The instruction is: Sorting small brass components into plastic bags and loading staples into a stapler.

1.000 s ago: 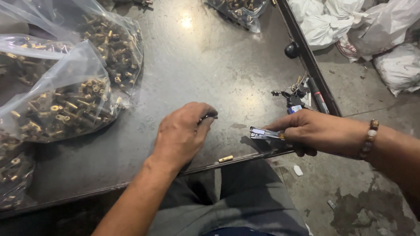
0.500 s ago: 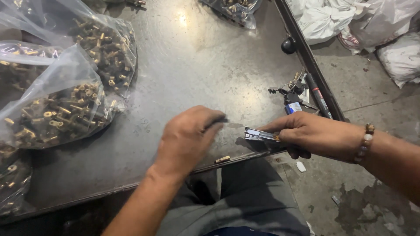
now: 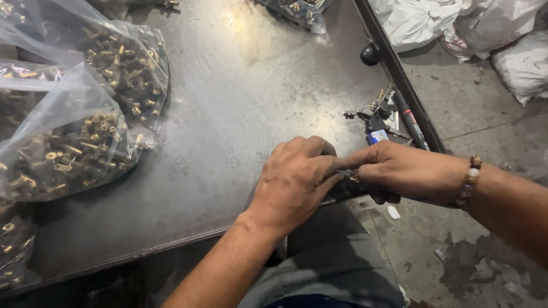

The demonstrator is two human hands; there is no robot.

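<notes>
Presently both hands meet at the table's [image 3: 240, 102] near right edge: left hand [image 3: 294, 182] and right hand [image 3: 402, 174] pinch a small metal piece [image 3: 348, 175] together. Next move probably calls for fine fingertip alignment.

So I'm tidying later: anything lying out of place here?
Small bits of white litter lie on the stained concrete floor beside the metal table, below the right hand. The bags of brass parts look intact.

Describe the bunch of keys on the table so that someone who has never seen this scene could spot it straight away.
Follow the grey metal table to its right edge, just above the right hand. The bunch of keys lies there beside a dark pen-like tool. Unlike the clear bags of brass parts on the far left, it is small, dark and loose.
</notes>
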